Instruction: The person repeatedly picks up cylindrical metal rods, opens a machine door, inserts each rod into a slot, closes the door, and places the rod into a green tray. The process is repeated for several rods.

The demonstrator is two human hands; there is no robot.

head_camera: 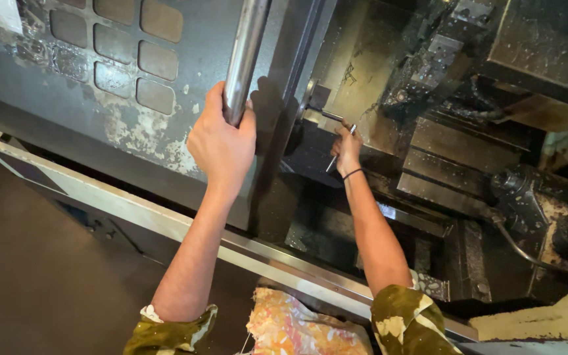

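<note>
Both hands are engaged: left hand [221,141] is clamped round the door's steel handle bar [244,59]; right hand [348,150] is closed on a thin metal rod [340,146] inside the machine (door open, rod not released).

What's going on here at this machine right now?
A person leans into an open metalworking machine. The left hand grips the long steel door handle. The right hand reaches inside, holding a thin metal rod next to a short bar that sticks out from the machine's dark, grimy interior.
</note>
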